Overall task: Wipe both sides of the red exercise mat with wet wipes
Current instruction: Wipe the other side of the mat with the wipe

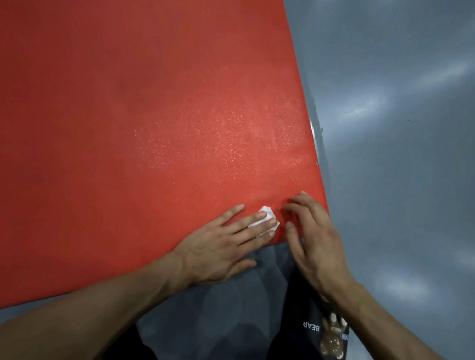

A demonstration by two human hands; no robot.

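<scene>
The flat red foam exercise mat (pixel 141 121) lies on the grey floor (pixel 410 133). The left hand (pixel 222 244) presses a small folded white wet wipe (pixel 267 222) near its corner with straight fingers; the right hand (pixel 312 237), loosely curled, seemingly holds nothing. So little wipe may skip patches or slip out.

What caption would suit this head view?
Left hand presses a white wipe on the red mat, right hand beside.

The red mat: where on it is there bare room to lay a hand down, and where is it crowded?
Most of the red mat is bare: everything from its far edge down to the two hands. It is crowded only at the near right corner, where the left hand presses a white wipe flat and the right hand rests beside it. The grey floor to the right is bare too.
</scene>
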